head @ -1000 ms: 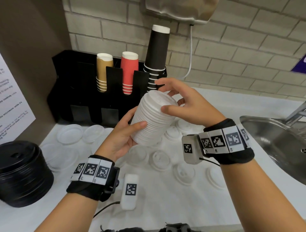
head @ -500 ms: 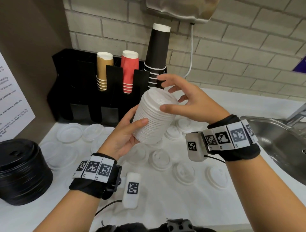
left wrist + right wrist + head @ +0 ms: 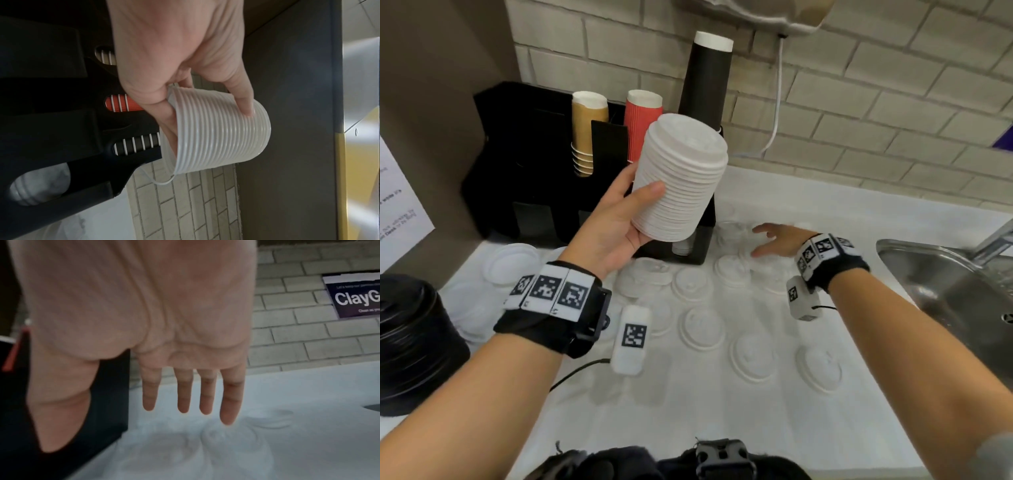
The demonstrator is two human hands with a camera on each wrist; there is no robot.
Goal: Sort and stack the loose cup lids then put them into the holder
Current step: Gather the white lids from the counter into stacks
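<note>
Stacking continues: our left hand grips the white lid stack while our right hand, fingers spread and empty, reaches for loose lids near the counter's back edge.

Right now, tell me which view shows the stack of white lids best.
The head view: the whole stack of white lids shows in the left hand. Left wrist shows its ribbed side, close. Right wrist misses it.
</note>
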